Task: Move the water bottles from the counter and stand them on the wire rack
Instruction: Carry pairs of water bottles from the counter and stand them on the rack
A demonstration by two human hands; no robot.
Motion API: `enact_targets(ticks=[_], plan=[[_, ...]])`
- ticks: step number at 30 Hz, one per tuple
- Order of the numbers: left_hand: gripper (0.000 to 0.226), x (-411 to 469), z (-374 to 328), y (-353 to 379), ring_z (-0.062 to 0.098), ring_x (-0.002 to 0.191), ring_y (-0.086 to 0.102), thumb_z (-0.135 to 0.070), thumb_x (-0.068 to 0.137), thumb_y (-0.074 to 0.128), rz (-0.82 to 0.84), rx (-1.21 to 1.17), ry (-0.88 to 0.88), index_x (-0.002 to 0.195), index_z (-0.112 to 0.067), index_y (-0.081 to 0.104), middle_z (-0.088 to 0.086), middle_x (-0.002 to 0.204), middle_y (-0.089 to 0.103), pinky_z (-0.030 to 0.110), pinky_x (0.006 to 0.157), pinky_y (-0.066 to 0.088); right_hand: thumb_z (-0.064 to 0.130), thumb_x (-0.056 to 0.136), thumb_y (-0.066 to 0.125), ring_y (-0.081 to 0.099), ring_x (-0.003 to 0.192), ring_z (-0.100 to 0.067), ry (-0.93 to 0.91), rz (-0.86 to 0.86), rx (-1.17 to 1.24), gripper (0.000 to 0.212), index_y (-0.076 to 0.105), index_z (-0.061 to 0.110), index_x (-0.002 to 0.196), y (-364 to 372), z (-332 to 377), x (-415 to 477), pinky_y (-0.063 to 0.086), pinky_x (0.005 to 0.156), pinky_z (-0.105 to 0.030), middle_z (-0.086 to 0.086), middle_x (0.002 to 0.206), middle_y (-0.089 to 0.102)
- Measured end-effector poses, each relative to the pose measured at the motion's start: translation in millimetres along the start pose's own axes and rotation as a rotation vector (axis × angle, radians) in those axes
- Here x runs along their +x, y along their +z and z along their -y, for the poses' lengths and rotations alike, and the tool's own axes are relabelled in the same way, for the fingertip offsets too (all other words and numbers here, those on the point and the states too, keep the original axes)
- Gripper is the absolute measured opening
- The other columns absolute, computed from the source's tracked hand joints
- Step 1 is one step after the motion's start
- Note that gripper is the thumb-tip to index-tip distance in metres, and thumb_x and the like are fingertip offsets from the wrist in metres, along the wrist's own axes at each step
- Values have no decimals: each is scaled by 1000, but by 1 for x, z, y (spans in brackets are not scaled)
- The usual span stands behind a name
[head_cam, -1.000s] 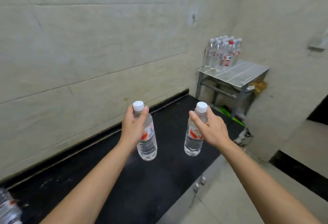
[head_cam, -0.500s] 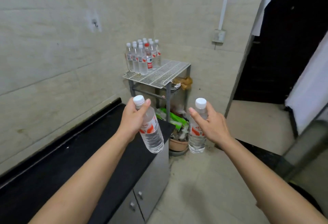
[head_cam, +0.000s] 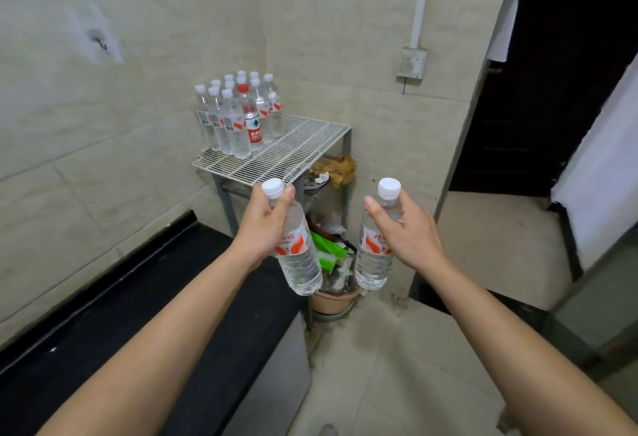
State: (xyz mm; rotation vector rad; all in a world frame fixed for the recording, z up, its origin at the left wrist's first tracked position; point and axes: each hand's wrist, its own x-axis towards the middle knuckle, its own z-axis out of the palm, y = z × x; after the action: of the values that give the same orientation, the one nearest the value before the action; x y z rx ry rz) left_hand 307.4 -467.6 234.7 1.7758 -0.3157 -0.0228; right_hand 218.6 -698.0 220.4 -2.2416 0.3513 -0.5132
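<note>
The left hand [head_cam: 262, 225] wraps curled fingers and thumb round the neck and shoulder of one water bottle [head_cam: 298, 263], which is tilted with its base swung toward 5 o'clock. The right hand [head_cam: 407, 232] grips the second water bottle [head_cam: 374, 256] the same way, just below the cap, and this one hangs almost upright. Both bottles are in the air, apart from each other.

Below the left forearm, from 7 o'clock up to the middle, runs the black counter [head_cam: 155, 315] along a pale tiled wall. Past its end a terracotta pot [head_cam: 333, 301] sits on the floor with green packets [head_cam: 326, 251] above it. Further off at 12 o'clock stands the wire rack [head_cam: 293, 152] in the corner, with a cluster of bottles [head_cam: 228, 125] standing at its back left. A dark doorway [head_cam: 552, 90] opens at 2 o'clock.

The held bottles are clear plastic with white caps and red-and-white labels, and both are full.
</note>
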Motion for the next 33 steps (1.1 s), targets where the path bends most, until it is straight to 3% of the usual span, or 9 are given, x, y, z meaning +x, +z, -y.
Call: enact_targets(ticks=[5,9,11,15,19,25,31,33], plan=[[18,100,18,25,17,98,65,-37,102,53,46,-128,-4,107,-21,46,3,103,62,42,88,55,72,89,53,68,96,-18,36,-43,23,42,60,34,104,18,-19,98,53,88,-39,11,96,73],[23,183,16,35,2,87,63,-33,102,53,52,-140,25,114,-13,51,-2,99,61,12,66,50,87,77,48,69,96,-18,41,-63,11,58,61,38,104,31,-18,189,55,90,-44,10,96,74],[23,226,6,34,-6,81,64,-33,101,54,29,-172,37,115,-14,54,-3,99,63,9,62,48,84,80,51,69,94,-19,27,-94,18,55,61,36,105,37,-12,231,55,88,-43,10,95,73],[10,294,-10,24,6,100,66,-38,100,54,-20,-183,81,109,-34,54,-7,110,66,25,81,54,63,90,60,67,96,-17,13,-145,110,39,63,29,109,50,5,298,51,85,-36,17,94,69],[22,342,-2,8,11,110,63,-39,100,55,-118,-110,126,120,-30,53,-5,119,65,45,98,53,60,92,61,68,97,-11,-23,-111,194,36,64,29,110,75,21,356,52,87,-34,21,95,69],[10,377,34,-12,10,115,60,-40,99,56,-275,-98,61,108,-43,53,-12,118,62,47,102,51,57,93,60,67,88,5,-155,56,253,32,64,28,109,131,29,422,55,82,-30,21,93,71],[22,413,61,-16,13,115,63,-49,94,60,-414,-50,-3,114,-40,57,-7,121,67,50,101,52,57,93,60,65,84,0,-261,285,278,23,59,36,100,186,33,494,54,77,-34,17,92,69],[32,428,63,-11,14,114,64,-56,90,62,-474,-28,-8,116,-37,59,-6,120,68,51,100,52,66,88,60,67,88,-2,-307,368,313,33,59,38,106,205,31,520,57,81,-38,17,96,71]])
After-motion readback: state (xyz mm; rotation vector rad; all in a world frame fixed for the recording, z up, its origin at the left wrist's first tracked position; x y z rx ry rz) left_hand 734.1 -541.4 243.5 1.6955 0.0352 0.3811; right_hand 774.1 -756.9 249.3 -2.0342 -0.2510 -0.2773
